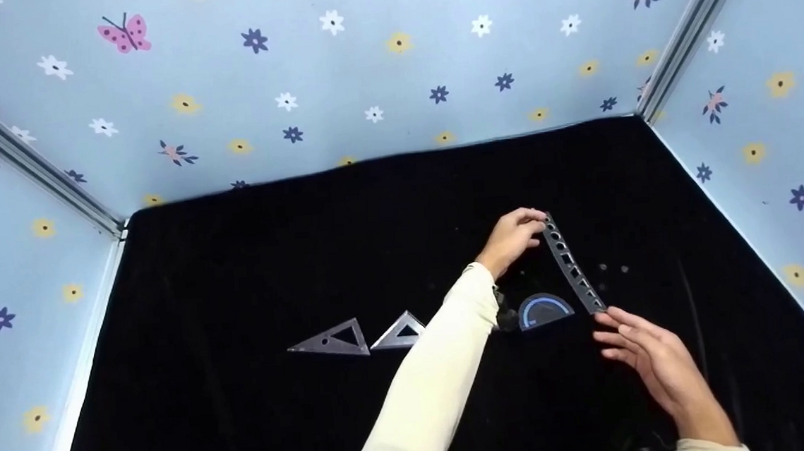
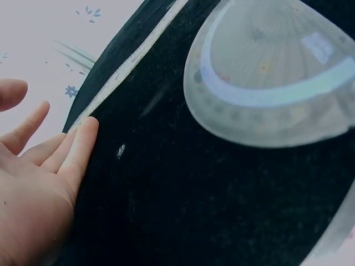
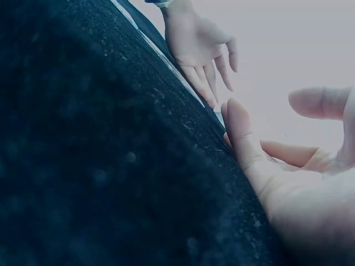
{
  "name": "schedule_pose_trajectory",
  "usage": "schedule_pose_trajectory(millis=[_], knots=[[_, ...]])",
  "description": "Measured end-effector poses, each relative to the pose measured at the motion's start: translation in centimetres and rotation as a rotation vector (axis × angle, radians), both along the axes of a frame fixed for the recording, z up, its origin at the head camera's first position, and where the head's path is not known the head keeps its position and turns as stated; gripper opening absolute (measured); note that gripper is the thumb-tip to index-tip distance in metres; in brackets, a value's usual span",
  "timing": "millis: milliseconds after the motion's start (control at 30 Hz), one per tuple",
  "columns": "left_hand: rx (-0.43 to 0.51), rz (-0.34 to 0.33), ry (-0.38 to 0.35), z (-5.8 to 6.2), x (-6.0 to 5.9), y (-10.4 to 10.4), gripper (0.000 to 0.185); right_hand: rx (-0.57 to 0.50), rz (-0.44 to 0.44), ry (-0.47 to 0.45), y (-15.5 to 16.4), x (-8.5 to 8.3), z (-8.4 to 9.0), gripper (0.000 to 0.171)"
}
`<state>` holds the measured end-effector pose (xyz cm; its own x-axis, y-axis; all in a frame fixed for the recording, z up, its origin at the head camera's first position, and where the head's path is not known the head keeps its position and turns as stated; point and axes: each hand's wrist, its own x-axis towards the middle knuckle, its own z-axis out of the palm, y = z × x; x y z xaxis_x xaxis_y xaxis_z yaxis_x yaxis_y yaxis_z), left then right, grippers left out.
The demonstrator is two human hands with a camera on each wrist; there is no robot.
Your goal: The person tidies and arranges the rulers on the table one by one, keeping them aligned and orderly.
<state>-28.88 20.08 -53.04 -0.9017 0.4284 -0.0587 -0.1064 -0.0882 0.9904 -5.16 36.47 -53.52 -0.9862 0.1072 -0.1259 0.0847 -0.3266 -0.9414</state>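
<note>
A dark ruler stencil (image 1: 565,258) with round, square and triangular cut-outs lies aslant on the black cloth, between my two hands. At its far end, my left hand (image 1: 512,237) touches it with extended fingers; the left wrist view shows the thumb (image 2: 12,94) held apart. My right hand (image 1: 655,358) has its fingertips at the near end, thumb also apart, as the right wrist view shows. Beside the ruler, below my left wrist, is a clear protractor (image 1: 545,310) with a blue arc. Left of my left sleeve lies a set square (image 1: 394,336), partly hidden by it.
A longer clear set square (image 1: 332,339) lies at the far left of the row. Black cloth (image 1: 222,280) covers the table. Flowered light-blue panels (image 1: 334,67) stand along the back and both sides, joined by metal corner posts (image 1: 686,43).
</note>
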Motion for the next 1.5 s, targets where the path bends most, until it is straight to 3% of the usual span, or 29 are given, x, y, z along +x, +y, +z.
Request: schedule_pose_trajectory(millis=[200,500,700,1000,1500], knots=[[0.012,-0.022,0.011,0.0,0.2,-0.3,0.025,0.000,0.003,0.004,-0.1,-0.1,0.1,0.046],[0.024,0.029,0.031,-0.3,0.6,-0.9,0.021,-0.024,0.030,0.014,0.0,-0.6,-0.1,0.040],[0.075,0.074,-0.025,-0.4,1.1,-1.1,0.019,-0.046,0.019,0.023,0.3,-0.9,-0.1,0.034],[0.105,0.051,-0.043,-0.5,1.1,-1.4,0.020,-0.051,0.017,0.045,0.9,-1.0,-0.5,0.032],[-0.076,-0.004,0.077,-0.2,2.1,-1.0,0.016,-0.088,-0.020,0.030,1.6,-1.2,-0.9,0.024]])
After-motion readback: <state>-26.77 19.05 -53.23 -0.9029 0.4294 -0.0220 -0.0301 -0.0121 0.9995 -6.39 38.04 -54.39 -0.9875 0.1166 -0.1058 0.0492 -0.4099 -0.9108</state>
